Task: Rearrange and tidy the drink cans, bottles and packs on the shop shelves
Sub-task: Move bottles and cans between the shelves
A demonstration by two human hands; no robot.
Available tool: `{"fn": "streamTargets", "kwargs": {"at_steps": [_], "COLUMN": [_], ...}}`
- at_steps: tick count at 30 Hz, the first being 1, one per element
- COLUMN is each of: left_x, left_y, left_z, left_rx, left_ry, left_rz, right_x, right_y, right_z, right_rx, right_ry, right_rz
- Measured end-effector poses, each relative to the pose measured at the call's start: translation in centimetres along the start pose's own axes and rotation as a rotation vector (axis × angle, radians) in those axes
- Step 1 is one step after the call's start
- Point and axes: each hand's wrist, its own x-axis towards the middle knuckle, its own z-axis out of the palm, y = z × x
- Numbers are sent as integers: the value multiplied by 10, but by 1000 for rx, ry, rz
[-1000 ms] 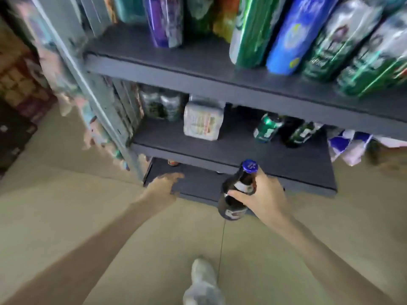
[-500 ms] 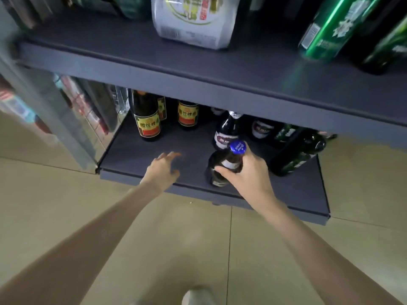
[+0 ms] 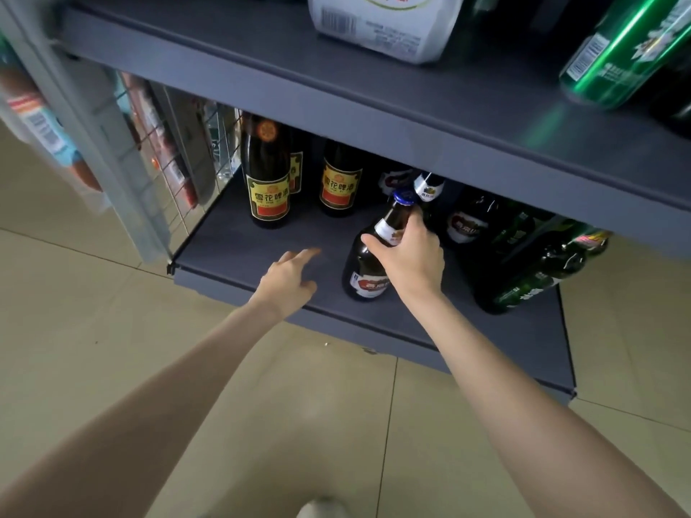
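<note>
My right hand grips the neck of a brown beer bottle with a blue cap, standing tilted near the front of the bottom shelf. My left hand hovers over the shelf's front edge just left of that bottle, fingers loosely extended and holding nothing. Two dark bottles with yellow-red labels stand at the back left. More brown bottles stand behind my right hand. Green bottles lean at the right.
The upper shelf overhangs the bottom one and carries a white pack and a green can. A wire mesh side panel closes the shelf's left end. Beige floor tiles lie in front.
The view dropped from the upper shelves to the bottom shelf. My right hand carried the blue-capped bottle down and onto the shelf; my left hand moved in beside it.
</note>
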Motion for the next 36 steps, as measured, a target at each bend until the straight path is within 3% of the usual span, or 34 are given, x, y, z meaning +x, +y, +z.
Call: {"fn": "streamTargets", "kwargs": {"at_steps": [3, 5, 14, 23, 26, 28, 32, 36], "left_x": [-1, -2, -4, -10, -25, -40, -66, -83], "left_y": [-1, -7, -37, -40, -35, -26, 3, 37], "left_z": [9, 12, 9, 3, -8, -20, -54, -97], "left_rx": [-32, -37, -34, -17, 12, 34, 14, 11], "left_ry": [9, 14, 56, 71, 156, 256, 508, 653], "left_rz": [5, -6, -68, -2, 98, 180, 418, 571], "right_x": [-7, -19, -14, 23, 15, 0, -53, -92], "right_y": [20, 39, 50, 41, 43, 40, 25, -1], "right_z": [15, 28, 72, 80, 63, 40, -31, -102], "right_rx": [272, 328, 326, 188, 152, 207, 242, 219], "right_ry": [-63, -125, -60, -171, -229, -180, -89, -40], "right_rz": [61, 121, 220, 295, 290, 253, 52, -137]}}
